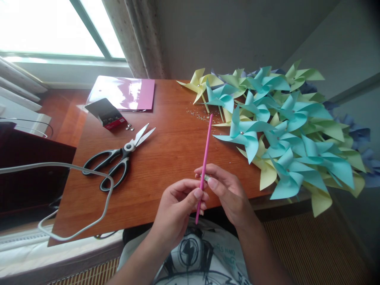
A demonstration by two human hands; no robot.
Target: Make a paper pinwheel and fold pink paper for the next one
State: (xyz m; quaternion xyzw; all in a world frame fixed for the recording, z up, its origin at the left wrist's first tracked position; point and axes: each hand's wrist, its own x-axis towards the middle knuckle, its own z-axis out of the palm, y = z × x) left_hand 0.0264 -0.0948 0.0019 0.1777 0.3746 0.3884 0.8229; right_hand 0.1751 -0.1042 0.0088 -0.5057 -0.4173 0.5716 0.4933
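A thin pink stick (206, 152) stands nearly upright over the table's front edge, tilted slightly to the right. My left hand (181, 204) pinches its lower part between thumb and fingers. With closed fingertips my right hand (227, 192) holds a small pale piece against the stick; what that piece is I cannot make out. To the right lies a heap of paper pinwheels in turquoise, yellow, green and violet; the nearest turquoise pinwheel (242, 132) has a shiny pin at its centre. Tiny metallic bits (200, 115) are scattered beyond the stick's tip.
Black-handled scissors (121, 156) lie with blades apart on the wooden table (160, 158). Behind them are an open small box (108, 114), several metal beads (130, 127) and a pink sheet pack (124, 93). A white cable (109, 198) loops over the left edge.
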